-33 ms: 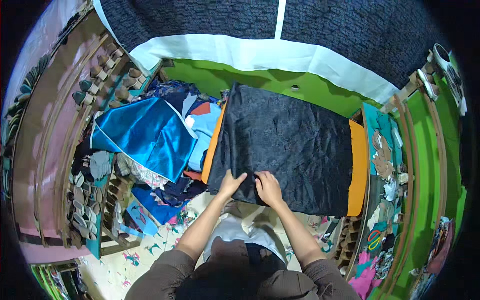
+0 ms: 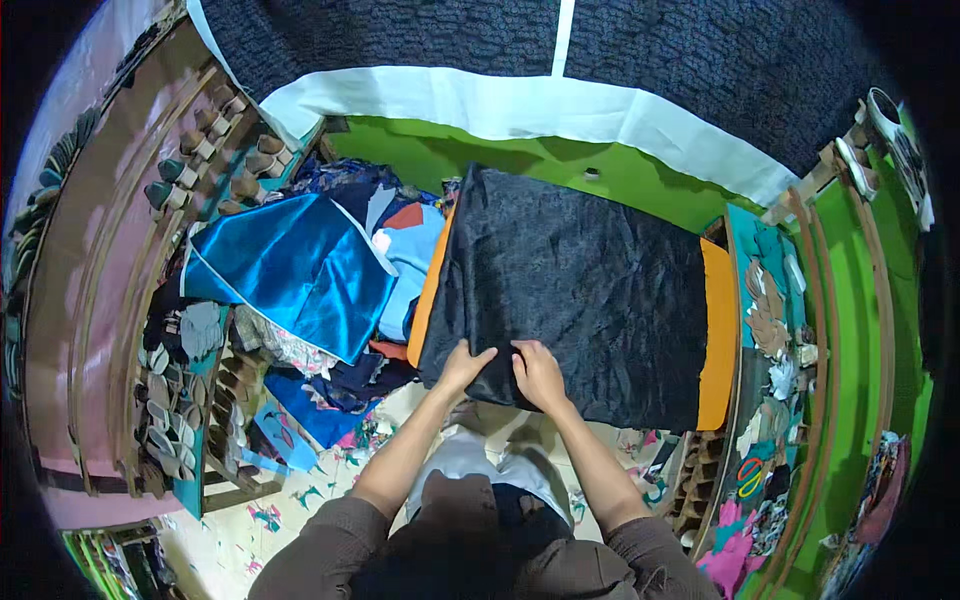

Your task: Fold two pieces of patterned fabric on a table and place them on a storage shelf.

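A wide black cloth (image 2: 590,290) with a slightly creased surface lies over an orange-yellow sheet (image 2: 716,340), whose edges show at both sides. Both hands rest on the black cloth near its front edge. My left hand (image 2: 464,370) is open, its thumb stretched out to the right and apart from the fingers. A short way to the right, my right hand (image 2: 540,376) touches the cloth with bent fingers, the thumb apart from them. Low creases run through the cloth around the hands. Whatever supports the sheet is mostly covered.
Shiny blue fabric (image 2: 295,265) lies on a heap of cloth at left. Shoe forms (image 2: 170,430) fill the left racks. Scissors (image 2: 749,478) with colourful handles and brown cut pieces (image 2: 766,310) lie on the right shelf. Scraps (image 2: 265,517) litter the tiled floor.
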A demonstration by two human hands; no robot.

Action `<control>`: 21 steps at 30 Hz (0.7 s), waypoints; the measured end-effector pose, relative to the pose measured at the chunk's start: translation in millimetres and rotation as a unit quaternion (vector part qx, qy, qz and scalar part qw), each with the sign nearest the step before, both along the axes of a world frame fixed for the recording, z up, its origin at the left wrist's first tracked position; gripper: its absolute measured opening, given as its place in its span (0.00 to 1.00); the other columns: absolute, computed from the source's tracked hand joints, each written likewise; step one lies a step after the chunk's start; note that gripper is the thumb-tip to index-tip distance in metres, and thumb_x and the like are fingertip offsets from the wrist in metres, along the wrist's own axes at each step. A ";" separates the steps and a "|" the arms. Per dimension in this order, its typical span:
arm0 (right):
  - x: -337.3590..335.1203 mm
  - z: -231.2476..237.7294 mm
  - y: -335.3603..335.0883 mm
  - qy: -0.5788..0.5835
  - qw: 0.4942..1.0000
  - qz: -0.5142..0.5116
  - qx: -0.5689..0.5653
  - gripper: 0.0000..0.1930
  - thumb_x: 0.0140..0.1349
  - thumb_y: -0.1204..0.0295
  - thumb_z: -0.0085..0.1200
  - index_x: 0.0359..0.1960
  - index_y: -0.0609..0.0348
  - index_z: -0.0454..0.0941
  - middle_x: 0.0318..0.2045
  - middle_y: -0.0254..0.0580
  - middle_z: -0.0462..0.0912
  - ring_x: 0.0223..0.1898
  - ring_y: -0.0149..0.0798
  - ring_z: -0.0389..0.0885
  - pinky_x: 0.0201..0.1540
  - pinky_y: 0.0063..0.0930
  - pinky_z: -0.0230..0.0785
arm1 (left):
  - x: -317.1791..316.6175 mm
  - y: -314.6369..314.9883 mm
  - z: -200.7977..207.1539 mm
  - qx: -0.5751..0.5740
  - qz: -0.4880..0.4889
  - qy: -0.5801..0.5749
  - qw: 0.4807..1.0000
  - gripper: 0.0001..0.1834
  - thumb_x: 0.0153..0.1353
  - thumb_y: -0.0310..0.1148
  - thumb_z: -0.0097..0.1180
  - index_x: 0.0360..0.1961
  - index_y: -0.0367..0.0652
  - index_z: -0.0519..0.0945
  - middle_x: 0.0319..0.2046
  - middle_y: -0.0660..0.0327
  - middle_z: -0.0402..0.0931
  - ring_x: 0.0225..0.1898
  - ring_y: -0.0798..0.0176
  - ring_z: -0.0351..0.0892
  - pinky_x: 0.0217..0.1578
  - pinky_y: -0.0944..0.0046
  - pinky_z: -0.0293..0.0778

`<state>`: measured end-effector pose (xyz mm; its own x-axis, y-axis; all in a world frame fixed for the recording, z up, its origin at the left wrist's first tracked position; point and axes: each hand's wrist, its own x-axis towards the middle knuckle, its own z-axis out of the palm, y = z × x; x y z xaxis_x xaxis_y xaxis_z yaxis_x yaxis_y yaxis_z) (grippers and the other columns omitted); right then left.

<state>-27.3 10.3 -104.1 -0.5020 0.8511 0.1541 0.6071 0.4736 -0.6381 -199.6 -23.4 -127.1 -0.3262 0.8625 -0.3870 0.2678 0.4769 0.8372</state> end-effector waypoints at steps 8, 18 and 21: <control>-46.5 33.8 26.8 -0.008 0.994 0.071 0.083 0.24 0.48 0.83 0.45 0.50 0.50 0.71 0.47 0.46 0.72 0.51 0.49 0.67 0.52 0.38 0.62 | -35.4 -15.6 -13.1 0.082 -0.099 -0.164 0.978 0.12 0.63 0.37 0.46 0.29 0.38 0.68 0.21 0.68 0.63 0.25 0.74 0.61 0.27 0.68 0.63; -99.3 38.3 106.9 -0.195 0.907 0.247 0.281 0.08 0.50 0.66 0.49 0.26 0.44 0.82 0.46 0.39 0.72 0.55 0.43 0.64 0.55 0.37 0.57 | -23.4 -24.6 -0.9 0.176 -0.054 -0.252 0.950 0.14 0.58 0.37 0.55 0.30 0.38 0.67 0.20 0.68 0.69 0.22 0.74 0.64 0.23 0.64 0.63; -114.2 62.8 111.3 -0.117 0.922 0.230 0.291 0.07 0.49 0.68 0.49 0.24 0.46 0.81 0.45 0.40 0.72 0.54 0.43 0.65 0.53 0.35 0.60 | -30.2 -41.7 -14.6 0.243 -0.068 -0.186 0.950 0.15 0.59 0.38 0.53 0.26 0.38 0.66 0.18 0.64 0.69 0.20 0.72 0.66 0.21 0.62 0.63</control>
